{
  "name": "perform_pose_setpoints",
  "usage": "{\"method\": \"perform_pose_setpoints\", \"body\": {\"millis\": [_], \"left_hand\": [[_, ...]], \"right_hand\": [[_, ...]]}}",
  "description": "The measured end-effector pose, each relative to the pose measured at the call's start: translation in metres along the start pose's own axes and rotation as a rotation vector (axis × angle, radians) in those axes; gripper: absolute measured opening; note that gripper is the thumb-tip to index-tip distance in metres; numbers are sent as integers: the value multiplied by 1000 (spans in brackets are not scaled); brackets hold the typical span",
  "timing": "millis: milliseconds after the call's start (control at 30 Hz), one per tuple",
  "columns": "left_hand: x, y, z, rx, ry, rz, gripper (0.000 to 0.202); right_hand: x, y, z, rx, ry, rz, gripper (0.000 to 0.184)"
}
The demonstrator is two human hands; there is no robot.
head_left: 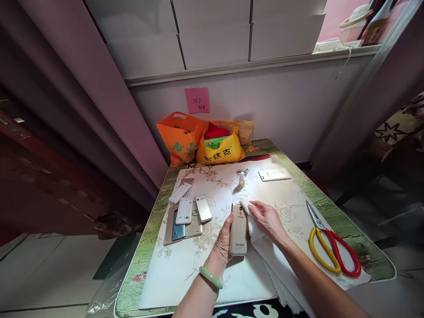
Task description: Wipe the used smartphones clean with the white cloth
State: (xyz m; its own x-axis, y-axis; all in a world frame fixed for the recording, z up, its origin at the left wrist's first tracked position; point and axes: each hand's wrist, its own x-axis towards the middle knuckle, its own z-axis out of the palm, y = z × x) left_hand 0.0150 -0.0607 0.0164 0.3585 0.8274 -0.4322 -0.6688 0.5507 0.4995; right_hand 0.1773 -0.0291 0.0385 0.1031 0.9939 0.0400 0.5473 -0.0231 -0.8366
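Observation:
A mobile phone point(238, 232) with a patterned beige-grey back is gripped by my left hand point(222, 243), its back facing up and its camera end away from me. My right hand point(267, 221) pinches a white cloth point(261, 247) at the phone's upper right edge; the rest of the cloth trails down toward the table's front. To the left lies a loose pile of phones, among them a white phone point(184, 211), a silver phone point(203, 208) and a blue phone point(179, 231). A small spray bottle point(241, 179) stands beyond my hands.
Scissors point(327, 247) with yellow and red handles lie at the right. Farther back is a white-gold phone point(274, 174). An orange bag point(182, 137) and a yellow bag point(220, 148) stand against the wall. White floral paper point(159, 287) covers most of the green table point(132, 287).

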Motion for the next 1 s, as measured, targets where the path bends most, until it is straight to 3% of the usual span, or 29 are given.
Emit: {"method": "perform_pose_setpoints", "body": {"millis": [100,267,433,600,700,867,1000], "left_hand": [[3,4,1,-73,30,61,58],[7,9,-4,-173,-37,82,73],[6,8,-6,-164,5,169,74],[5,7,-2,-156,53,166,70],[6,9,-1,-135,48,148,69],[-1,10,-5,-60,38,120,71],[-4,9,-6,-58,54,106,73]], "right_hand": [[-12,-2,10,-62,18,-50,40],[-47,-1,25,-292,49,-345,29],[-75,6,22,-456,86,-499,26],[-93,-13,7,-356,-59,-571,21],[-103,-31,13,-298,-61,-720,23],[-101,-35,31,-476,75,-875,23],[-85,-15,19,-536,108,-881,25]]}}
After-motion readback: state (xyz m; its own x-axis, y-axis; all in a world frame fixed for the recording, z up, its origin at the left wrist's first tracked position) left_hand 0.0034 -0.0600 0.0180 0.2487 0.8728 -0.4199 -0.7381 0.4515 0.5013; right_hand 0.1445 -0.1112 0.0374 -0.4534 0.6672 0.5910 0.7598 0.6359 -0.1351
